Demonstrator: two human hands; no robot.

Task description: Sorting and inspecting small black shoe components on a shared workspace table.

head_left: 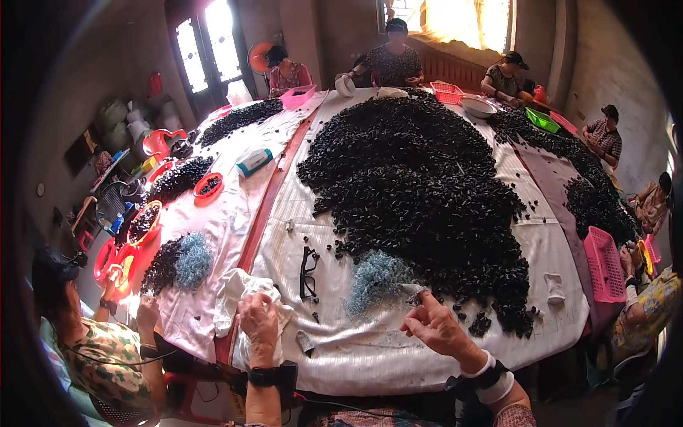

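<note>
My left hand rests closed on a crumpled white cloth at the near edge of the table. My right hand hovers above the table with the index finger stretched toward a small pale piece beside a tangle of light blue springs; it holds nothing that I can see. A huge heap of small black parts fills the middle of the table. Black-framed glasses lie between my hands, and a small dark object lies near the edge.
Several people sit around the table, one close on my left and one on my right. Pink baskets, red trays, a green basket and a white bowl stand along the edges. Another black-and-blue pile lies left.
</note>
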